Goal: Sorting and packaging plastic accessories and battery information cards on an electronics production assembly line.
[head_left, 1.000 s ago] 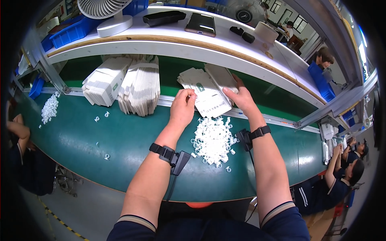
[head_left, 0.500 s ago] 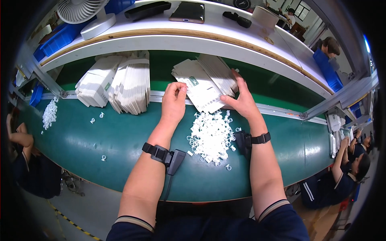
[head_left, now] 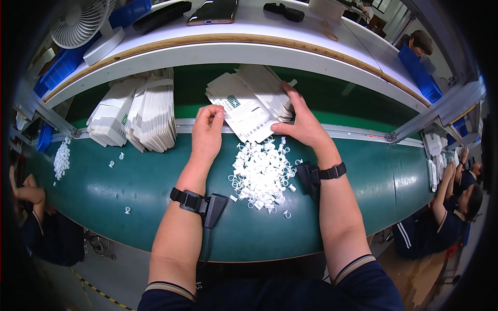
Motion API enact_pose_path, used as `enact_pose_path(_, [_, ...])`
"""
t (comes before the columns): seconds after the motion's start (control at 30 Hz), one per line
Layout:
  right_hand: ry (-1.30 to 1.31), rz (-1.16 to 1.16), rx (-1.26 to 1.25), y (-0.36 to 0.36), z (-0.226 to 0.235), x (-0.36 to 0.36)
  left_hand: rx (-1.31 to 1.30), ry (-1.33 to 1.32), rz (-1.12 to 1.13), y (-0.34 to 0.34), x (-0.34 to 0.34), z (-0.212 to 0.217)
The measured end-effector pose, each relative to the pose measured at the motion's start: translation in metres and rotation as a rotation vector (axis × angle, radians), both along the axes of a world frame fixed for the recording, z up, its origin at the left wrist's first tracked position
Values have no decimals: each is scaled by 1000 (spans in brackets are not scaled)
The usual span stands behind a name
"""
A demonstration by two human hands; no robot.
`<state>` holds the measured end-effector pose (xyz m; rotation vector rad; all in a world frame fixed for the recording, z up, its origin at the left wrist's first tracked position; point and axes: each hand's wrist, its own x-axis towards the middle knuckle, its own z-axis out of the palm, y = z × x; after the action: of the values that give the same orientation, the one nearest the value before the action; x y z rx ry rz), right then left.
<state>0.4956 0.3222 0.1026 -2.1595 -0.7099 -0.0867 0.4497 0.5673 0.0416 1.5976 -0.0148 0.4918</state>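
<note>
A stack of flat white cartons (head_left: 264, 90) leans beyond the pile of small parts, its front carton (head_left: 244, 116) fanned out toward the left. My left hand (head_left: 207, 132) has its fingers curled, thumb and fingertips pinched at the left edge of that front carton. Around the stack's right side wraps my right hand (head_left: 306, 124): the thumb presses low on the front and the fingers reach up along the side edge. Just below the cartons lies a heap of small white looped plastic parts (head_left: 262, 173).
More flat cartons (head_left: 153, 111) stand at the left under a white shelf (head_left: 233, 54). A smaller heap of white parts (head_left: 61, 160) lies far left, with a few loose ones between. On the shelf are a fan (head_left: 78, 23) and a phone (head_left: 212, 13). Co-workers sit at both sides.
The whole view has shifted, so bench and shelf things sit farther left. Both hands keep nearly the same place on the cartons.
</note>
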Motion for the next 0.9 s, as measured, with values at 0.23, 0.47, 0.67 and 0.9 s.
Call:
enact_pose_path(0.23, [-129, -90, -36, 5, -5, 0, 70, 38, -11, 0, -2, 2])
enact_pose_path(0.47, [-83, -190, 237, -10, -29, 23, 62, 10, -13, -2, 0, 0])
enact_pose_path(0.67, [29, -202, 483, -6, -25, 23, 11, -2, 5, -3, 0, 2])
enact_pose_path(0.9, [-43, -254, 461, -9, -35, 36, 48, -9, 30, -5, -2, 4])
